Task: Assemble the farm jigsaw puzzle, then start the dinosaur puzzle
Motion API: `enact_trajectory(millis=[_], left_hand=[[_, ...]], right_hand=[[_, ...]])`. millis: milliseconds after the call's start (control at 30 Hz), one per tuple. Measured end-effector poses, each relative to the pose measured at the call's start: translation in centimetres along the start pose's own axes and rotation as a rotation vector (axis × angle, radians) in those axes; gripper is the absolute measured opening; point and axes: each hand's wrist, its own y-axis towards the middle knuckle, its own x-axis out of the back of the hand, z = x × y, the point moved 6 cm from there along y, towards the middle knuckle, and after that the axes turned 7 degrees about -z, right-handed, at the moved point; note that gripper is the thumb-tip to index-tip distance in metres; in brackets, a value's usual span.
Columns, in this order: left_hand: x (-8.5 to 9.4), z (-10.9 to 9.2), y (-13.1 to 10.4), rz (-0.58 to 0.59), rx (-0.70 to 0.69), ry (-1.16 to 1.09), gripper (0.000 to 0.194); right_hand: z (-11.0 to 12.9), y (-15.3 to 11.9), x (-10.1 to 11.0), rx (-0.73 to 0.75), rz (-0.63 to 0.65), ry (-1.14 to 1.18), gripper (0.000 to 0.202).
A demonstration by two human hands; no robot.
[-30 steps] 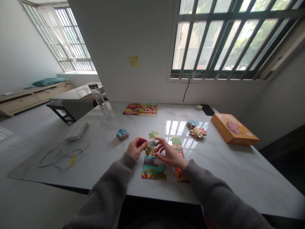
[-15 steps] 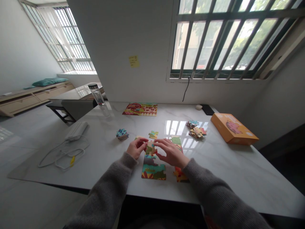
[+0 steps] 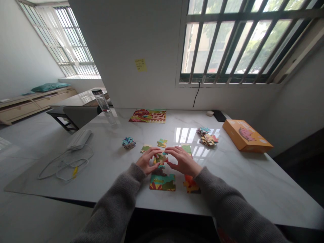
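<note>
Both hands meet over a partly joined jigsaw puzzle (image 3: 163,182) on the table. Between them is a greenish-tan puzzle piece (image 3: 162,158) at the far end of the joined strip. My left hand (image 3: 149,160) holds its left side, forefinger at the top and thumb below. On the opposite side, the fingertips of my right hand (image 3: 183,161) grip the same piece. Just beyond the hands lie two loose pieces, a green piece (image 3: 145,149) and a yellow-green piece (image 3: 162,143). Partly under my right hand and wrist are an orange section (image 3: 191,185) and a green-topped section (image 3: 186,148).
A blue pile of pieces (image 3: 129,143) sits left, two more piles (image 3: 209,139) right. Farther back are a farm picture (image 3: 148,115), a glass bottle (image 3: 101,101) and a black phone (image 3: 219,116). An orange box (image 3: 247,136) stands right; a white cable (image 3: 71,168) lies left.
My left hand has shifted from a pinch to a wider hold along the piece's left side, uncovering the loose green piece behind it. My right hand stays at the piece. The view shifts slightly.
</note>
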Motion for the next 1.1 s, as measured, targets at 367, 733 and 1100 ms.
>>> enact_trajectory(millis=[367, 733, 1100], left_hand=[[5.2, 6.1, -1.5, -0.174, 0.301, 0.561, 0.032], [4.1, 5.1, -1.6, -0.085, 0.378, 0.717, 0.03], [-1.8, 0.3, -0.9, 0.108, 0.102, 0.429, 0.018]], right_hand=[[-2.6, -0.6, -0.1, -0.093, 0.042, -0.019, 0.034], [-4.4, 0.4, -1.8, -0.14, 0.078, 0.006, 0.019], [-8.1, 5.6, -5.3, -0.276, 0.291, -0.307, 0.023]])
